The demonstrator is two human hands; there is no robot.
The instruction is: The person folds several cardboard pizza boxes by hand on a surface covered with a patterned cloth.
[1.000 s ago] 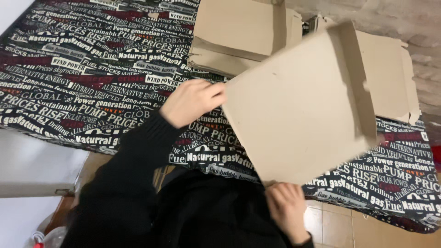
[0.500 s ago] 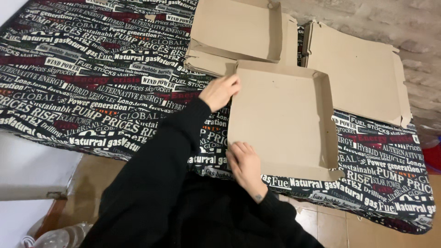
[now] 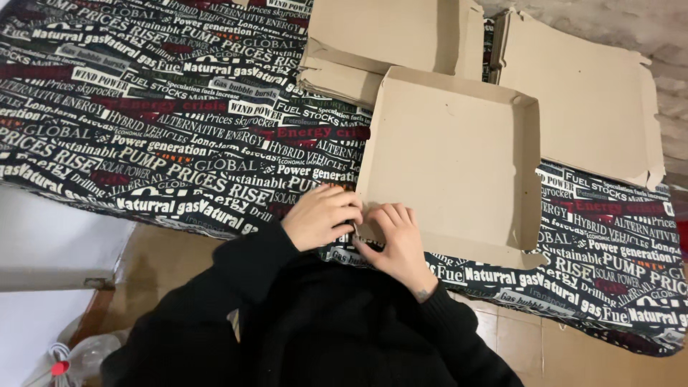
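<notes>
A: Which step is in hand here?

B: By my reading, the folding of a corner. The shallow square tray of plain brown cardboard [image 3: 451, 161] lies open side up on the black cloth printed with white and red lettering [image 3: 143, 143], and both hands meet at its near left corner.

A: How do the hands stand?

B: The left hand [image 3: 322, 215] is curled, its fingers bent in against the outer side of that corner, just left of the tray's left wall. The right hand [image 3: 398, 240] lies over the near wall with its fingers [image 3: 390, 215] pressed on the cardboard edge. Both seem to pinch the corner flap, though the flap itself is hidden beneath them, so I cannot tell how firmly either grips.

A: And where is the tray in relation to them?

B: It stretches away to the far right of the hands; only its near left corner is touched. The other three walls stand upright.

A: What does the next move call for?

B: In my judgement, a firm tuck at that corner so the wall holds, with the tray kept flat on the cloth.

A: Anything else about?

B: A stack of flat brown cardboard blanks [image 3: 387, 36] lies at the far side, touching the tray's far edge, and one large flat cardboard sheet [image 3: 588, 93] lies to the far right.
</notes>
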